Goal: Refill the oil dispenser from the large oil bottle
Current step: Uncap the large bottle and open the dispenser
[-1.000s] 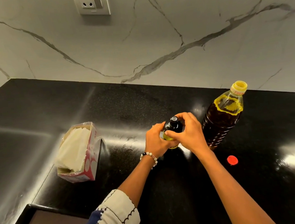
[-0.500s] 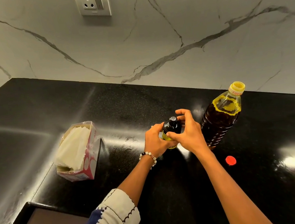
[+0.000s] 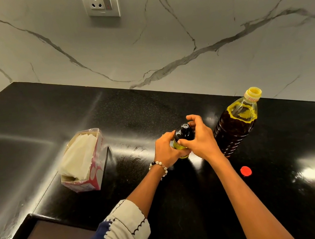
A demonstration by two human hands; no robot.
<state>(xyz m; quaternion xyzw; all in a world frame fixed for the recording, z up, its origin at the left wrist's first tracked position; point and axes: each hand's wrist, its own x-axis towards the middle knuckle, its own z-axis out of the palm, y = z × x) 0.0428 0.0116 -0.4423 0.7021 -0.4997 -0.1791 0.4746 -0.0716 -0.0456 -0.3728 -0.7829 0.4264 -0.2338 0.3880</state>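
A small oil dispenser (image 3: pixel 182 136) with a black top and yellow oil inside stands on the black counter (image 3: pixel 125 123). My left hand (image 3: pixel 166 149) grips its body from the left. My right hand (image 3: pixel 200 138) curls round its black top, thumb in front and fingers behind. Just to the right stands the large oil bottle (image 3: pixel 235 124), upright and uncapped, its yellow neck open. Its red cap (image 3: pixel 245 171) lies on the counter in front of it.
An opened box of white tissues (image 3: pixel 83 161) sits to the left of the dispenser. A marble wall with a socket (image 3: pixel 102 2) rises behind the counter. The counter's front edge steps down at the lower left (image 3: pixel 32 216).
My right hand's fingers have shifted round the dispenser's top, the index finger lifting higher. The left hand, the large bottle and the cap stay where they were.
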